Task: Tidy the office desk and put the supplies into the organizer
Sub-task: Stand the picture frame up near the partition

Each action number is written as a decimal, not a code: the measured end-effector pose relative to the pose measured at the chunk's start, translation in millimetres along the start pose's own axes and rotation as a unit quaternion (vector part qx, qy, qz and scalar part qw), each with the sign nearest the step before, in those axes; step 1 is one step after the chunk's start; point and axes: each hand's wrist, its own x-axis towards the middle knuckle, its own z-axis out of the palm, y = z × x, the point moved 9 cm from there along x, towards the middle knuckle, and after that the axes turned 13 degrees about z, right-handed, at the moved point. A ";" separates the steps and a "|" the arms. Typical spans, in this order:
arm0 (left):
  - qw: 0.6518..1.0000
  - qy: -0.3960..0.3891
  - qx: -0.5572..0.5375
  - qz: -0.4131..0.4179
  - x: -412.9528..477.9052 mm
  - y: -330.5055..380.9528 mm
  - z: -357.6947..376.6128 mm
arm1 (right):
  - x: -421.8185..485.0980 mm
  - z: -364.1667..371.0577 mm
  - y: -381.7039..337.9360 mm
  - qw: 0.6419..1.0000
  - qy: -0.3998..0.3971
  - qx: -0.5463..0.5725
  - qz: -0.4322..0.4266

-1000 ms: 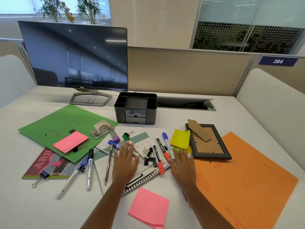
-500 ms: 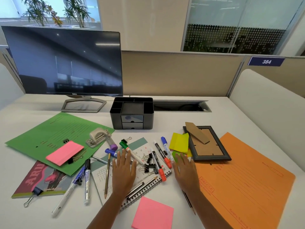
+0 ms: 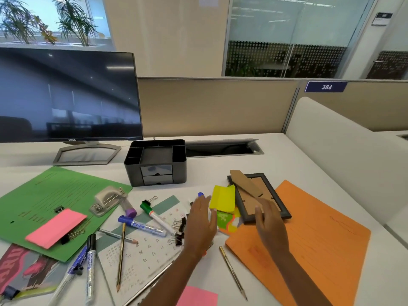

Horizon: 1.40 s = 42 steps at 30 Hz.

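A black desk organizer [image 3: 155, 162] with open top compartments and two small drawers stands behind the clutter. My left hand [image 3: 202, 221] hovers open over markers and binder clips [image 3: 179, 227] on a calendar notebook [image 3: 141, 252]. My right hand [image 3: 268, 221] is open over the front edge of a black picture frame [image 3: 265, 195] lying face down. Yellow sticky notes [image 3: 223, 198] lie between the hands. A blue marker [image 3: 141, 225], a green-capped marker [image 3: 152, 212], a pencil [image 3: 121, 257] and a hole punch [image 3: 108, 199] lie to the left.
A monitor [image 3: 66, 96] stands at the back left. A green folder [image 3: 44, 206] with a pink pad [image 3: 56, 227] lies left, an orange folder [image 3: 309, 239] right. A second pencil [image 3: 233, 272], a pink pad [image 3: 196, 297] and a magazine [image 3: 19, 272] lie near the front edge.
Both hands have lifted off the notebook and moved forward and right; the right one now reaches the picture frame. The camera has tilted up.
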 end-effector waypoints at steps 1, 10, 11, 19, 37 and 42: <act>1.000 -0.003 -0.016 0.005 3.0 6.2 7.7 | 4.6 -2.5 8.7 1.000 -0.002 -0.007 0.009; 0.993 -0.103 -0.024 -0.056 20.1 31.9 83.8 | 37.2 -21.7 85.9 0.988 -0.027 -0.011 0.150; 0.992 -0.106 -0.023 -0.067 22.5 33.0 89.8 | 39.8 -23.1 91.0 0.985 -0.036 0.006 0.168; 0.984 -0.060 -0.023 -0.165 35.8 19.0 104.4 | 56.2 -5.7 126.5 0.889 -0.179 0.183 0.379; 0.986 -0.028 0.156 0.048 93.1 69.1 87.3 | 96.9 -82.7 83.6 0.739 -0.289 0.444 0.417; 0.984 0.006 0.146 0.100 99.5 84.2 85.8 | 101.8 -102.3 79.5 0.737 -0.301 0.455 0.399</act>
